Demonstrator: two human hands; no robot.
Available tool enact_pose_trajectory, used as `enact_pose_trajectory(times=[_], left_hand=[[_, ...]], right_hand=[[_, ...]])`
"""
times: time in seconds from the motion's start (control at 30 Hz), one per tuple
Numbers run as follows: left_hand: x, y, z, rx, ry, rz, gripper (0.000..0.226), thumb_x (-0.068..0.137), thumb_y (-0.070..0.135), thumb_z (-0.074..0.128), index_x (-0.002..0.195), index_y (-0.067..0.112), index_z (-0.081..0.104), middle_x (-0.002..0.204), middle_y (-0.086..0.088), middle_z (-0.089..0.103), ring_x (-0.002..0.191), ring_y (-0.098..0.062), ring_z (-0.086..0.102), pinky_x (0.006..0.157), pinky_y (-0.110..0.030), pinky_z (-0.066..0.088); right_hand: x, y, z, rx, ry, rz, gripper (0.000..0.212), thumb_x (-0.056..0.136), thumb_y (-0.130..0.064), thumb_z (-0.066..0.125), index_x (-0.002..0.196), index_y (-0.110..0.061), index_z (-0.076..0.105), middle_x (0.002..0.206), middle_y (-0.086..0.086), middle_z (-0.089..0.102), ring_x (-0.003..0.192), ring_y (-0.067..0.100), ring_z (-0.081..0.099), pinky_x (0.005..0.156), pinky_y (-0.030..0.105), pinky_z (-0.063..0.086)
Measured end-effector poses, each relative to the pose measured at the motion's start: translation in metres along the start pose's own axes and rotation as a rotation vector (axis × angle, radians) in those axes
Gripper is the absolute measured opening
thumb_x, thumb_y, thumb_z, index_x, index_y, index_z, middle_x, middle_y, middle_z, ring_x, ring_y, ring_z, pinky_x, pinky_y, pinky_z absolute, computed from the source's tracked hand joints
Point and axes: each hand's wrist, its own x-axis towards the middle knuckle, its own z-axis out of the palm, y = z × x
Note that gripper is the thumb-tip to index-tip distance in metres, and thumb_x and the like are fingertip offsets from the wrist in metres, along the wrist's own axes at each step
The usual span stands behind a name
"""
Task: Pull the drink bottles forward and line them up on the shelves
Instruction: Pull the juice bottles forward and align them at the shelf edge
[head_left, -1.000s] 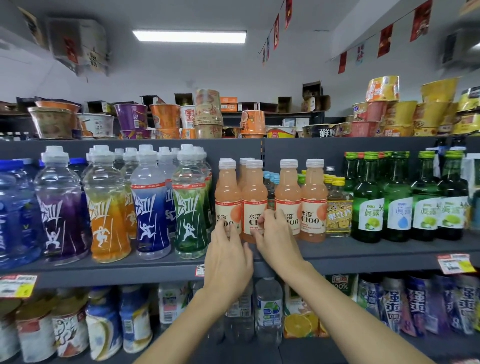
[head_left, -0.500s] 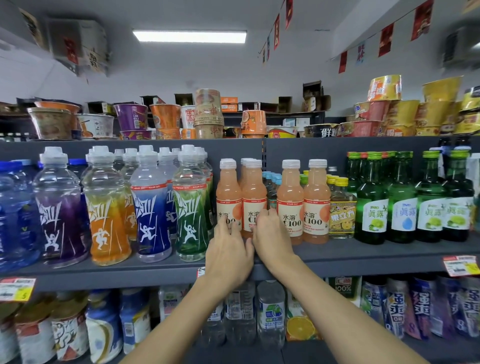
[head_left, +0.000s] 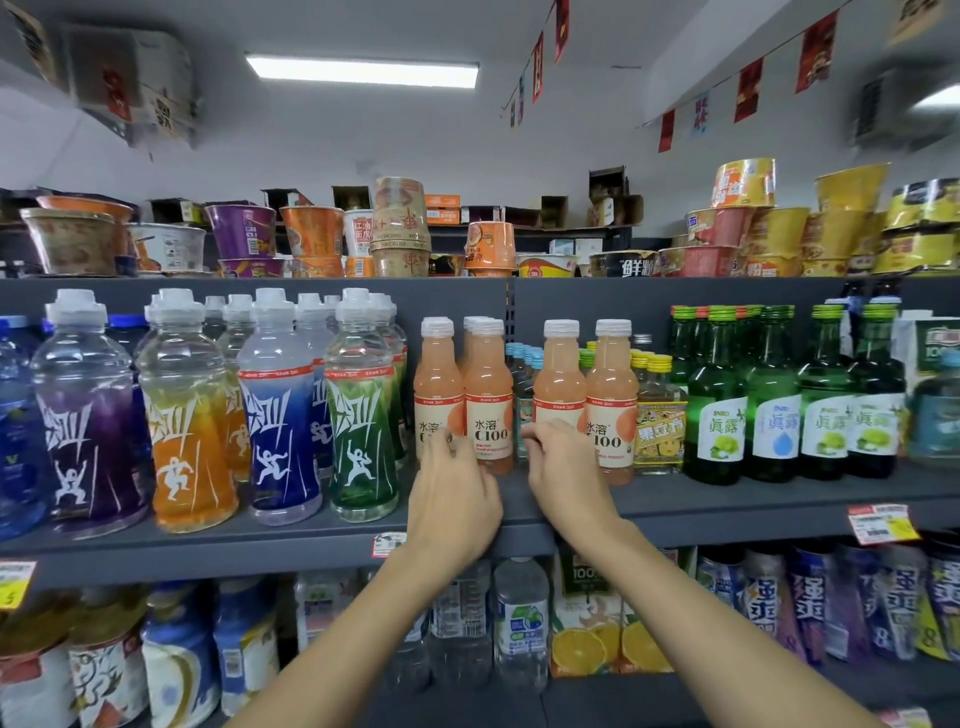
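Four peach C100 drink bottles stand in a front row on the middle shelf (head_left: 727, 514). My left hand (head_left: 453, 501) reaches up to the second peach bottle (head_left: 488, 400). Its fingertips lie between that bottle and the first peach bottle (head_left: 439, 379), and its thumb is at the second bottle's base. My right hand (head_left: 566, 473) curls its fingers over the label of the third peach bottle (head_left: 558, 374). The fourth peach bottle (head_left: 613, 395) stands untouched beside it. More peach bottles stand behind the first two.
Large sport-drink bottles (head_left: 280, 415) fill the shelf to the left. To the right are a yellow-capped bottle (head_left: 660, 421) and green glass bottles (head_left: 717, 415). Small blue-capped bottles (head_left: 524, 364) sit far back in the gap. Noodle cups (head_left: 400, 228) line the top shelf; water and juice sit below.
My right hand has moved right from the second peach bottle to the third. My left hand has shifted right from the first bottle toward the second.
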Motion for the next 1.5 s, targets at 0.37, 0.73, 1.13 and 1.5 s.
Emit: enact_pose_trajectory(times=[0.37, 0.73, 1.13, 1.5], left_hand=[[0.017, 0.07, 0.037, -0.256, 0.035, -0.093, 0.058, 0.086, 0.047, 0.069, 0.128, 0.013, 0.047, 0.127, -0.004, 0.054, 0.121, -0.023, 0.05, 0.093, -0.037, 0.045], [0.027, 0.08, 0.049, -0.193, 0.002, -0.217, 0.055, 0.084, 0.048, 0.072, 0.115, 0.009, 0.051, 0.113, -0.01, 0.064, 0.108, -0.03, 0.061, 0.082, -0.04, 0.052], [0.024, 0.072, 0.041, -0.235, -0.036, -0.191, 0.056, 0.083, 0.047, 0.074, 0.118, 0.009, 0.052, 0.113, -0.008, 0.065, 0.108, -0.028, 0.062, 0.087, -0.044, 0.053], [0.01, 0.054, 0.016, -0.209, -0.03, -0.168, 0.053, 0.084, 0.048, 0.072, 0.117, 0.011, 0.053, 0.116, -0.007, 0.064, 0.11, -0.028, 0.061, 0.087, -0.042, 0.052]], right_hand=[[-0.009, 0.064, -0.04, -0.007, 0.294, 0.218, 0.044, 0.085, -0.03, 0.073, 0.117, -0.013, 0.05, 0.112, 0.004, 0.05, 0.104, 0.021, 0.049, 0.081, 0.028, 0.038], [-0.001, 0.074, -0.04, -0.061, 0.15, 0.406, 0.068, 0.079, -0.048, 0.08, 0.125, -0.007, 0.052, 0.12, 0.011, 0.058, 0.115, 0.029, 0.056, 0.089, 0.036, 0.047], [-0.009, 0.071, -0.042, -0.016, 0.161, 0.393, 0.062, 0.078, -0.049, 0.081, 0.117, -0.007, 0.056, 0.113, 0.011, 0.06, 0.106, 0.03, 0.059, 0.084, 0.037, 0.047], [-0.01, 0.057, -0.04, 0.014, 0.112, 0.436, 0.063, 0.076, -0.047, 0.081, 0.117, -0.008, 0.055, 0.111, 0.008, 0.056, 0.108, 0.03, 0.057, 0.083, 0.037, 0.047]])
